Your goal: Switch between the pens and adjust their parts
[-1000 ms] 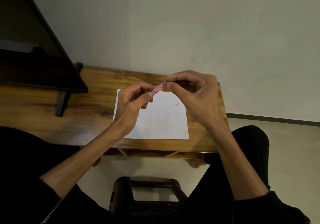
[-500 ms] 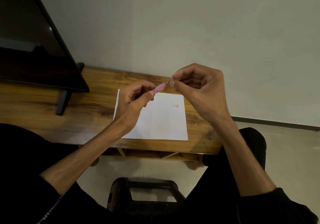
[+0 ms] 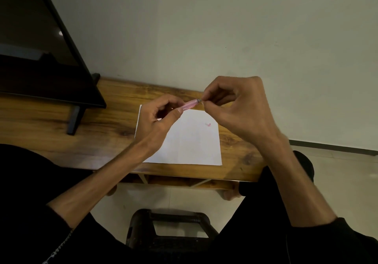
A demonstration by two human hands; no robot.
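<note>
Below, white paper (image 3: 190,141) bears a pink cap (image 3: 208,124).

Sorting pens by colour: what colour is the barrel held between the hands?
Translucent pink barrel, seen in the head view.

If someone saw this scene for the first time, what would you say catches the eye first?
The two hands meet above the middle of the wooden table: the left hand grips a pink pen, and the right hand pinches its grey tip. Under them lies a white sheet bearing a small pink piece; a dark screen stands far left.
</note>
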